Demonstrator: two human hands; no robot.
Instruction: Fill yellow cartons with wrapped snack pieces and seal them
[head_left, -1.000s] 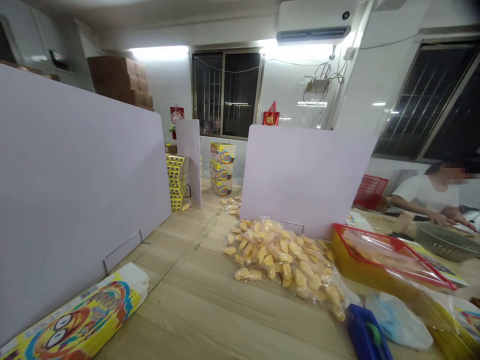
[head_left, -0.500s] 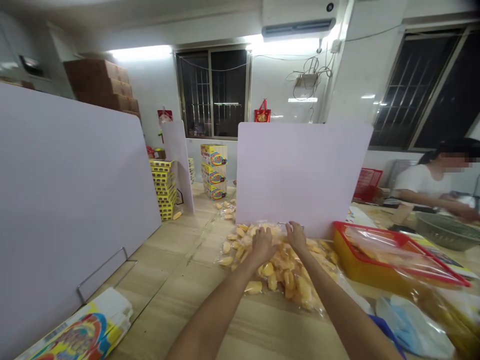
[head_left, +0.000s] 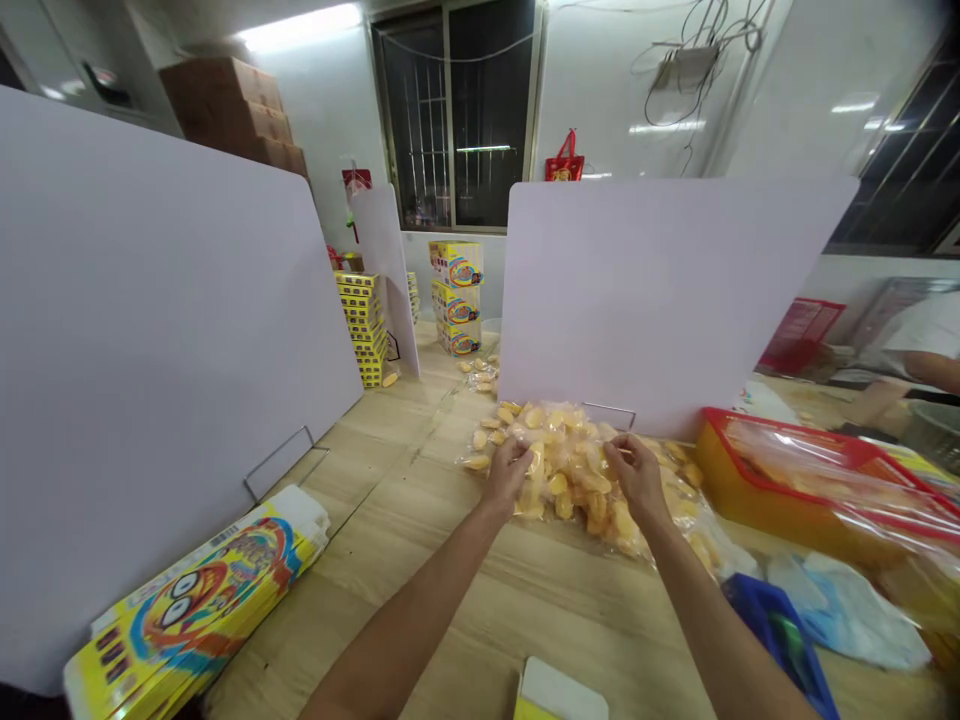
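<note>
A heap of clear plastic packets (head_left: 559, 425) with yellow oval pieces inside lies on the table before me. At its left side my left hand (head_left: 508, 474) is closed, thumb and fingers pinching the edge of one such packet (head_left: 535, 466). My right hand (head_left: 637, 476) is on the right part of the heap, its fingertips pinched together on clear film of a packet there. Exactly how much each hand grips is hard to make out, as the film is see-through and overlaps.
White divider panels (head_left: 645, 300) stand behind and to the left (head_left: 172, 330). Flattened yellow cartons (head_left: 202, 610) lie at the left. On the right are a red-rimmed yellow basket (head_left: 772, 500), a blue tray (head_left: 780, 640) and a co-worker's arm (head_left: 934, 368). A white-and-yellow box (head_left: 562, 690) shows at the bottom edge.
The view has tipped down and turned left. My hands have come from the back of the heap toward me and farther apart, and now pinch packets. The box at the bottom has come into view.
</note>
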